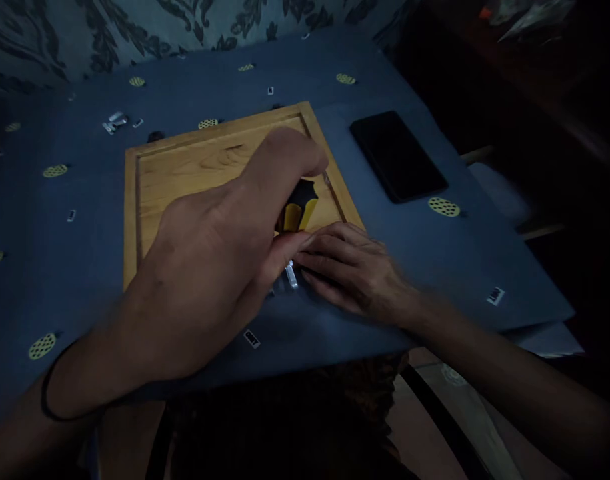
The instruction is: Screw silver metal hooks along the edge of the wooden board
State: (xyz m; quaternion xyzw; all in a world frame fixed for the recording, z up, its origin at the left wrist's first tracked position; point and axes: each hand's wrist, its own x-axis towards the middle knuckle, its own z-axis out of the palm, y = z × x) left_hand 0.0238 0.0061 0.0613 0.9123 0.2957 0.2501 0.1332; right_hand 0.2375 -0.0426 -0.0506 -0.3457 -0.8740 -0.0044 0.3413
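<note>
Left hand [209,267]: fingers clamped on yellow-black screwdriver [299,210], above the wooden board [185,173].
Right hand [352,267]: fingers together, pressing a small part; hidden.
Risk: tip may slip onto right fingers.

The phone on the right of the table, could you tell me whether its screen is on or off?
Off, as far as shows: the phone lies flat on the blue tablecloth, its face uniformly black with no glow.

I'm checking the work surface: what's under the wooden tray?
The wooden tray lies on a blue cloth. The left hand, gripping a yellow-black tool, and the right hand cover its near edge.
</note>
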